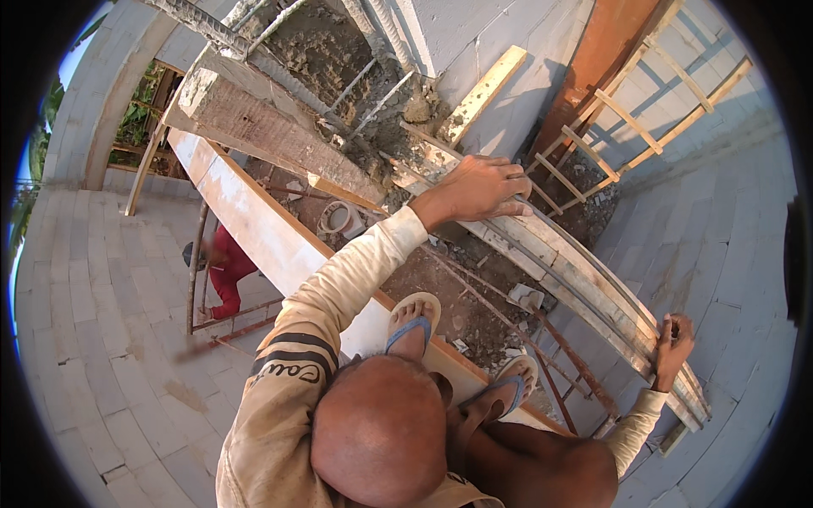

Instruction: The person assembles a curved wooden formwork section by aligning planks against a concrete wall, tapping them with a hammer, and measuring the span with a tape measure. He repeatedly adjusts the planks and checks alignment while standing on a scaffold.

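head view, from my remote seat: long timber boards (597, 288), rough, narrow, mortar-stained. left hand (481, 188) draped over upper part, fingers bent, nearly together; right hand (673, 345) at lower part, fingers curled inward. cannot tell whether either pinches anything. boards slope diagonally, long axis from lumpy grey mortar (417, 110) toward lower right.

Sunlight falls on grey block walls (711, 245) and a wooden ladder (628, 122) beyond rubble-strewn ground (417, 284).
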Tool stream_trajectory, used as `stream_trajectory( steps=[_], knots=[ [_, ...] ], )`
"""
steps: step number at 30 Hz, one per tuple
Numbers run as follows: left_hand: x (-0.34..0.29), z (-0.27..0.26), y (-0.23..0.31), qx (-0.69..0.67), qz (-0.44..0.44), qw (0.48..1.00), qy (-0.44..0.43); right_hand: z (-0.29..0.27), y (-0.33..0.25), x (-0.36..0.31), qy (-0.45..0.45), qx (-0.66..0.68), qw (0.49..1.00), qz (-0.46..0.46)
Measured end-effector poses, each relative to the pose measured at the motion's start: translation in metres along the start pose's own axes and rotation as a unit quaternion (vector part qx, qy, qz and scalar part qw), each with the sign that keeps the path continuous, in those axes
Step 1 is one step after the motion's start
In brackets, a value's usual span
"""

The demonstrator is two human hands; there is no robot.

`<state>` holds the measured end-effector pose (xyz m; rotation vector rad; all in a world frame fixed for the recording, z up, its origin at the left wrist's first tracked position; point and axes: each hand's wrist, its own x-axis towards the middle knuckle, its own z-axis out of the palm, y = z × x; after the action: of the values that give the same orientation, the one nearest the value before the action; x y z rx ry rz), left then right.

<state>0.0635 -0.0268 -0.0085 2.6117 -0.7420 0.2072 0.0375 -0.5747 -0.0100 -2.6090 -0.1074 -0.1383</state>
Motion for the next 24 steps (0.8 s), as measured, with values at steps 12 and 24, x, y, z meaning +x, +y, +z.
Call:
stream_trajectory(
  steps=[12, 24],
  knots=[
    [0.001, -0.016, -0.009, -0.146, -0.059, 0.985, -0.064, 0.010, -0.053, 0.001, -0.043, 0.052, 0.997, -0.037],
    [0.008, -0.028, -0.004, -0.089, -0.055, 0.988, -0.114, 0.021, -0.069, -0.013, -0.085, 0.126, 0.982, -0.112]
  ],
)
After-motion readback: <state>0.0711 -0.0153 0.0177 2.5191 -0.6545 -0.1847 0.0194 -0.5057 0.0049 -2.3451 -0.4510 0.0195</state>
